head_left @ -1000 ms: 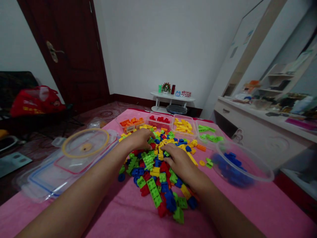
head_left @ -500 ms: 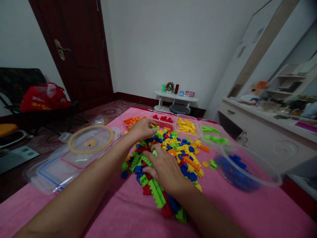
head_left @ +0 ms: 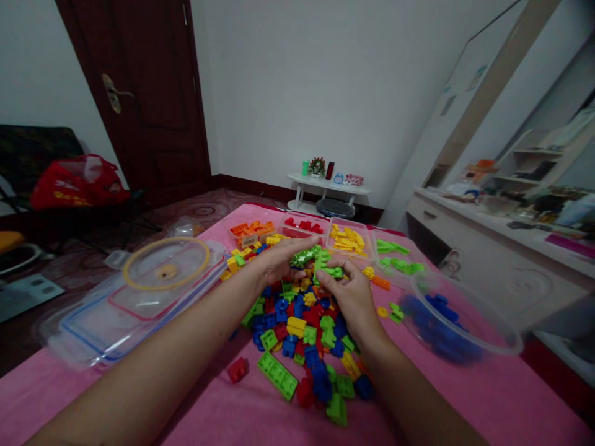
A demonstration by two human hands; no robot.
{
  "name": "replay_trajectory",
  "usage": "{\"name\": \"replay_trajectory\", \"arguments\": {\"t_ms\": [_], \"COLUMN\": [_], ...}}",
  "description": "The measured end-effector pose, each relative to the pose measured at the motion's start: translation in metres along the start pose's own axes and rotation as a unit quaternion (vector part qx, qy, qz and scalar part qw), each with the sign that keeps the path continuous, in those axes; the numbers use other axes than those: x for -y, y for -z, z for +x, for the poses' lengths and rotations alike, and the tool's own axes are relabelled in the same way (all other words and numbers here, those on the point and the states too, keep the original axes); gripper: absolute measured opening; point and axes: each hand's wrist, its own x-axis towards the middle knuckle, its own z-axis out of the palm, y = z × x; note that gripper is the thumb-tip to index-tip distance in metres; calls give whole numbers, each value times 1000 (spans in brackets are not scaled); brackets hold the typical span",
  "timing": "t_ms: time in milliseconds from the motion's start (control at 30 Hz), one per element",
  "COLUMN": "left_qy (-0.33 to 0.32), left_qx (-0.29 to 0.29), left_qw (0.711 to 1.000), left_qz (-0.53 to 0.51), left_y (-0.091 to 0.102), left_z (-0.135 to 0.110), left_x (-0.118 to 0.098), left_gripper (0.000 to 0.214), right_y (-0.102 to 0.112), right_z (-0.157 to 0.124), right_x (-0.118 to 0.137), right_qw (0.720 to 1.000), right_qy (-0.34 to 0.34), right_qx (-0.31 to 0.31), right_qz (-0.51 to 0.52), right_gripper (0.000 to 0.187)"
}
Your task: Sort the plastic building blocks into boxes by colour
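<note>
Above a mixed pile of plastic building bricks (head_left: 297,328), my two hands are close together. My left hand (head_left: 281,257) is closed around a green building brick (head_left: 305,255) with a studded surface. In my right hand (head_left: 351,294), green building bricks (head_left: 329,269) are pinched between thumb and fingers, almost touching the left hand's piece. Whether these green pieces are joined, I cannot tell. The pile below holds red, blue, yellow and green bricks. A long green brick (head_left: 277,375) and a small red brick (head_left: 237,370) lie at its near edge.
Behind the pile are clear boxes of orange bricks (head_left: 253,231), red bricks (head_left: 304,225), yellow bricks (head_left: 348,240) and green bricks (head_left: 400,257). A round clear tub (head_left: 493,344) with blue bricks stands right. Stacked clear lids (head_left: 139,310) lie left on the pink cloth (head_left: 204,409).
My hands have come together over the pile's far part and now hold green bricks. Bricks at the near side have shifted and spread, uncovering more of the pile.
</note>
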Motion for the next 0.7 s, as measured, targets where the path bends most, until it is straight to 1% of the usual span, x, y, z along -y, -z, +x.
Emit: {"name": "replay_trajectory", "arguments": {"t_ms": [33,100,167,233,300,367,400,467,567,633,700], "left_qy": [-2,-7,-15,-28,-39,-55,-68,-108,-173,-218,-264], "left_qx": [3,-14,-25,-16,-4,-13,-24,-37,-27,-42,-59], "left_qw": [1000,997,996,997,997,993,986,961,913,888,874], "left_qz": [30,77,82,66,64,108,150,251,369,403,403], "left_y": [-3,-8,-11,-11,-9,-4,-1,5,11,10,5], "left_z": [0,-1,0,0,1,3,4,7,11,11,8], "left_x": [4,10,11,10,8,6,6,7,8,7,5], "left_gripper": [46,56,60,55,48,48,51,56,45,38,36], "right_y": [1,3,4,6,9,12,13,16,17,16,14], "right_z": [1,1,2,1,2,3,4,7,10,10,9], "right_x": [-1,-1,0,2,4,6,6,6,4,4,4], "right_qw": [1000,996,995,997,994,983,976,960,936,922,917], "right_qy": [21,66,89,78,39,-4,-22,-46,-90,-127,-151], "right_qx": [-4,-18,-22,-12,-6,-20,-30,-49,-66,-66,-56], "right_qz": [-22,-60,-49,16,105,185,217,270,335,360,365], "right_gripper": [35,32,29,27,27,26,25,24,25,25,24]}}
